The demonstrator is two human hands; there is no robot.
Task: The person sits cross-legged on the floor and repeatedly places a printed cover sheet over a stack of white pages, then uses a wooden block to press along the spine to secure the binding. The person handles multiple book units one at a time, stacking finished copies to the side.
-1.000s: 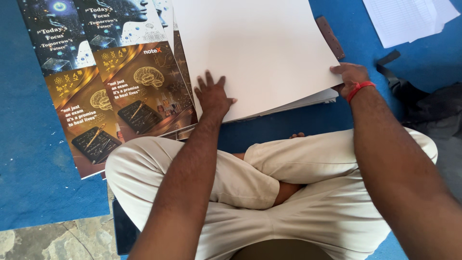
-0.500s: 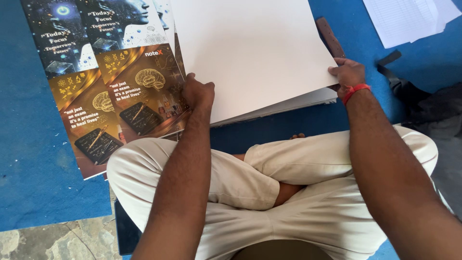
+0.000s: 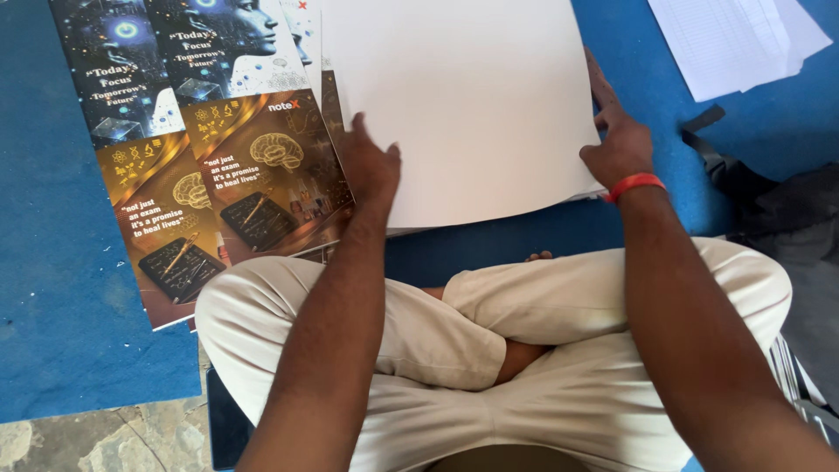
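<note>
A large white sheet [image 3: 463, 96] tops a stack of paper on the blue mat [image 3: 52, 306] in front of my crossed legs. My left hand [image 3: 367, 166] is at the sheet's left edge, thumb on the white surface and fingers curled at the edge, beside the printed covers [image 3: 253, 166]. My right hand [image 3: 616, 140], with a red band [image 3: 634, 185] on the wrist, grips the sheet's right edge with its fingers lying along that edge.
Several glossy printed covers in dark blue and gold [image 3: 149, 201] fan out to the left. Loose white papers [image 3: 743, 44] lie at the top right, and a dark bag with a strap [image 3: 769, 201] at the right. Bare stone floor [image 3: 87, 437] shows at the bottom left.
My left hand slid from lying flat on the sheet's lower part to its left edge and curled there. My right hand kept its hold on the right edge.
</note>
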